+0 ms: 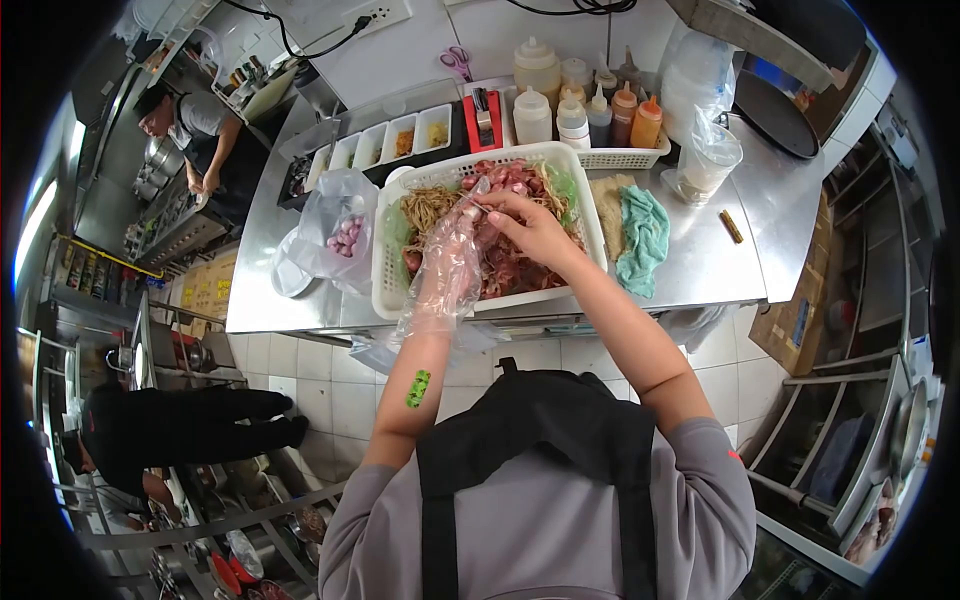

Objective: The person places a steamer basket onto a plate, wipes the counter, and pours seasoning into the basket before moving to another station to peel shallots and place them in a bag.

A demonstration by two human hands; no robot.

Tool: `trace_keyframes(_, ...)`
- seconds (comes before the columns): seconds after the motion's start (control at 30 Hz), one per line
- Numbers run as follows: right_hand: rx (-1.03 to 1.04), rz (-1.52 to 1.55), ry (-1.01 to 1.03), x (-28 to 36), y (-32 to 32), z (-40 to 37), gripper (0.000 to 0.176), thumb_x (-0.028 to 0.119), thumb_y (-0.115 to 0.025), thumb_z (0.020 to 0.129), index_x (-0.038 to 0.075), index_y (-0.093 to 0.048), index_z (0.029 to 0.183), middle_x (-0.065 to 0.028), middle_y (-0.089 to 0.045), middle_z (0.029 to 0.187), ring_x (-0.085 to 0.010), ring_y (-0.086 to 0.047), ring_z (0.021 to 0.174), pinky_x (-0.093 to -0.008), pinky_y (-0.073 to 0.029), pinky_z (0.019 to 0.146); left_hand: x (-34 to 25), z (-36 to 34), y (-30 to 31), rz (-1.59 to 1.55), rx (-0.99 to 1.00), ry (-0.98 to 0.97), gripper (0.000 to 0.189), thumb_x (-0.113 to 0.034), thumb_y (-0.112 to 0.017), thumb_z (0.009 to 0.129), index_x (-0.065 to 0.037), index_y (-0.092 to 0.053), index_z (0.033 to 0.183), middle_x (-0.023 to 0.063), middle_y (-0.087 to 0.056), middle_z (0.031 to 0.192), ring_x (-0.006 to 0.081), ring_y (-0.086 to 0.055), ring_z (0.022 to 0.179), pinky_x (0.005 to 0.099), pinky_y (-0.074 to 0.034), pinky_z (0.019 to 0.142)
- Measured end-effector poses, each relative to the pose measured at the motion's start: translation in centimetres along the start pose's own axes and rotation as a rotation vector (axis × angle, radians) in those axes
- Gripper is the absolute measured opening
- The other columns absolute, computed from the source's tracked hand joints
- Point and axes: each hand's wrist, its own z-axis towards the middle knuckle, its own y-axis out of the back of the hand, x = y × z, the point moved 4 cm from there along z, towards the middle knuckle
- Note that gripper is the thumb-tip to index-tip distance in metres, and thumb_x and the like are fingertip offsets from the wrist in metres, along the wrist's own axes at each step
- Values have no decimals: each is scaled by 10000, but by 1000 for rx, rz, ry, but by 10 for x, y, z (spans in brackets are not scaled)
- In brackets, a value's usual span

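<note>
My left hand (455, 238), in a loose clear plastic glove, is over the white basket (385, 278) with its fingers closed round a small pale shallot (471, 212). The bare right hand (525, 228) meets it from the right, thumb and fingertips pinched together at the shallot. Whether those fingertips hold a small tool or a bit of skin is too small to tell. Below both hands, the basket holds reddish-purple shallots (510, 270) and dry brown stalks (430, 207) on green netting. Left of the basket, a clear plastic bag (350, 195) contains peeled shallots (345, 238).
Squeeze bottles (533, 117) stand behind the basket, beside a black holder with white trays (403, 140). A teal cloth (645, 235) and a plastic-lined container (708, 165) are on the right. Other people (205, 140) are in the kitchen at left.
</note>
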Motion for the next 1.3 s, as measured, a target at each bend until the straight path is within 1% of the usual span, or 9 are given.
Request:
trace_keyframes(0.1, 70, 238, -281, -8, 3, 0, 295, 174, -566, 910, 78, -583, 1188, -77, -630, 1114, -183, -579, 1010, -302, -423, 908, -2, 0, -2, -40, 29, -13, 343, -143, -492, 945, 23, -471, 1245, 120, -539, 1176, 183, -562, 1028, 309, -482, 896)
trace_keyframes(0.17, 116, 368, -464, -18, 0, -2, 290, 176, -566, 913, 77, -588, 1184, -74, -632, 1110, -167, -574, 1001, -296, -422, 907, 2, 0, 7, -42, -120, 33, 326, -154, -604, 879, -20, -537, 1168, 56, -575, 1071, 141, -575, 941, 266, -481, 837)
trace_keyframes(0.23, 13, 132, -122, -16, 1, 3, 273, 160, -570, 909, 71, -606, 1164, -64, -636, 1099, -145, -572, 978, -283, -427, 892, 2, 0, 5, 28, -104, 0, 343, -150, -624, 861, -13, -539, 1164, 61, -579, 1065, 142, -581, 926, 258, -479, 828)
trace_keyframes(0.67, -105, 105, -216, -23, 13, 2, 284, 163, -566, 914, 94, -604, 1188, -21, -616, 1018, -105, -545, 909, -253, -431, 837, -5, -4, -4, -89, -98, -75, 394, -98, -663, 832, 56, -498, 1155, 152, -574, 1138, 214, -583, 1048, 284, -491, 878)
trace_keyframes(0.77, -78, 179, -136, -15, 15, -1, 313, 153, -543, 935, 108, -565, 1245, 21, -611, 932, -42, -488, 775, -199, -400, 680, -3, -3, 2, -62, -123, -60, 329, -141, -655, 843, 40, -549, 1096, 140, -593, 1110, 190, -598, 965, 289, -485, 842)
trace_keyframes(0.83, 77, 119, -160, -14, 11, -3, 369, 174, -558, 915, 120, -531, 1279, -21, -612, 1083, -129, -546, 927, -294, -431, 862, 2, 1, 12, -60, -133, -47, 327, -145, -657, 844, 24, -555, 1104, 125, -598, 1096, 178, -597, 952, 284, -485, 823)
trace_keyframes(0.93, 125, -67, 135, -4, 7, -2, 384, 158, -559, 918, 100, -514, 1295, -44, -595, 1196, -133, -532, 1064, -282, -410, 914, 2, -1, 12, -74, -142, -57, 307, -133, -661, 844, 0, -569, 1104, 76, -604, 1038, 155, -590, 899, 268, -484, 792)
trace_keyframes(1.03, 177, -74, 54, -4, 7, -4, 396, 149, -568, 908, 90, -510, 1296, -61, -547, 1287, -172, -480, 1195, -311, -359, 1002, 3, -1, 14, -22, -125, -83, 303, -139, -670, 838, -13, -579, 1098, 38, -606, 991, 135, -580, 854, 253, -474, 779)
trace_keyframes(1.3, 104, -119, 178, -2, 4, -5, 350, 139, -563, 889, 146, -564, 1240, -68, -610, 1191, -227, -571, 1099, -336, -423, 944, -3, -1, 11, 191, -62, -75, 389, -208, -693, 817, -16, -577, 1135, 24, -601, 995, 115, -554, 856, 237, -435, 792)
